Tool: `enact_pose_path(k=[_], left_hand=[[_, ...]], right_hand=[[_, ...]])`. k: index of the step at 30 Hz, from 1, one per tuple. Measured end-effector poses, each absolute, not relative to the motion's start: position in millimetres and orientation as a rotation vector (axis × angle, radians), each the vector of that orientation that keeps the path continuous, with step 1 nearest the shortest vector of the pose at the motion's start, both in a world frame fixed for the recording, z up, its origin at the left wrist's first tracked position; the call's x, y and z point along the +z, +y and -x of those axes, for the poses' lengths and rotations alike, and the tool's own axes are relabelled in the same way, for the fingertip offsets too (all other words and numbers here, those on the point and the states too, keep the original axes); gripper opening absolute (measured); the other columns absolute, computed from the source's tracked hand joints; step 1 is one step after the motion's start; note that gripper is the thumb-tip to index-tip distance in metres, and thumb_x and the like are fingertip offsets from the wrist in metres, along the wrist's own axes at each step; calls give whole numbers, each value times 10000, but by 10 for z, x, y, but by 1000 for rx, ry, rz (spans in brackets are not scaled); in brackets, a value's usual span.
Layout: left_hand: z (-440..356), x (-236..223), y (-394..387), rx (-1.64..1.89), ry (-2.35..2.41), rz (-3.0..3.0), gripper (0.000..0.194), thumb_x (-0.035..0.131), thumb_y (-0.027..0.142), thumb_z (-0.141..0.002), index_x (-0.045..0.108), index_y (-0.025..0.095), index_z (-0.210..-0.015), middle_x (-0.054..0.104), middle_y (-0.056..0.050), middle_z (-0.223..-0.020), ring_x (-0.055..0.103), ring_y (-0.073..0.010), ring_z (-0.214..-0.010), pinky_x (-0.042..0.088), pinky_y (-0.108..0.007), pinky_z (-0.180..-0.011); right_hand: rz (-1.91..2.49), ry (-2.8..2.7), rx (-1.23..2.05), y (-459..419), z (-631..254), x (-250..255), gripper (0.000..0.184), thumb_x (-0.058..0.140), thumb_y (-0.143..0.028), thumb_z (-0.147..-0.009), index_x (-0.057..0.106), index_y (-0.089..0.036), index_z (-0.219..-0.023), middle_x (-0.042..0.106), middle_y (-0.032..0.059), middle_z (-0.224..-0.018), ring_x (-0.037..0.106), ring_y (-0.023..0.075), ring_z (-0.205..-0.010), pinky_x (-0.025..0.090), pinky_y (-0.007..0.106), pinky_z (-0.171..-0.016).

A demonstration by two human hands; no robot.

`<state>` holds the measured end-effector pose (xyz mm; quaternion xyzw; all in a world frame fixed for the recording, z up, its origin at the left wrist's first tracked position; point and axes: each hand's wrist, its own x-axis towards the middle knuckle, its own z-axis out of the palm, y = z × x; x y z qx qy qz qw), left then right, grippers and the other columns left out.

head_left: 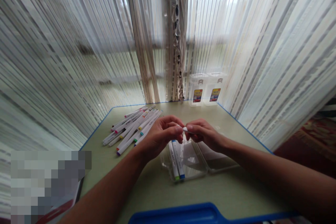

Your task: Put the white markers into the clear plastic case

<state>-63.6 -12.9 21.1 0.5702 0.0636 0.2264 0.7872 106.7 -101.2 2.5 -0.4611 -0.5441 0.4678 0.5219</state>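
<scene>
My left hand (160, 133) and my right hand (204, 134) meet above the middle of the green table (152, 185), fingers curled. Between them they pinch a white marker (185, 129), most of it hidden by the fingers. Right under the hands lies an open clear plastic case (195, 162) with two markers (176, 161) in its left half, one with a green end and one with a blue end. A loose heap of white markers with coloured caps (132, 127) lies to the left of my left hand.
Two clear plastic boxes with labels (206, 89) stand at the table's far edge against the sheer curtains. A blue plastic object (181, 214) lies along the near edge. A beaded string (177, 42) hangs between the curtains.
</scene>
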Motion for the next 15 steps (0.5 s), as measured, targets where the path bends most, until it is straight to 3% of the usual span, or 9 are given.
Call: enact_pose_path(k=[9, 15], left_hand=[[641, 218, -115, 465, 137, -1203, 128, 726, 212, -715, 647, 144, -789, 651, -11, -606, 608, -126, -574, 474, -260, -623], [653, 202, -126, 465, 87, -1192, 202, 750, 249, -729, 706, 147, -898, 669, -28, -656, 609, -127, -578, 471, -261, -604]], right_hand=[[1128, -1323, 1054, -1004, -1068, 24, 384, 602, -440, -804, 626, -108, -613, 365, -50, -472, 297, 71, -452, 189, 244, -451], [1074, -1239, 1149, -1015, -1077, 19, 378, 600, -444, -793, 626, -107, -622, 362, -43, -496, 281, 76, -468, 155, 252, -459]])
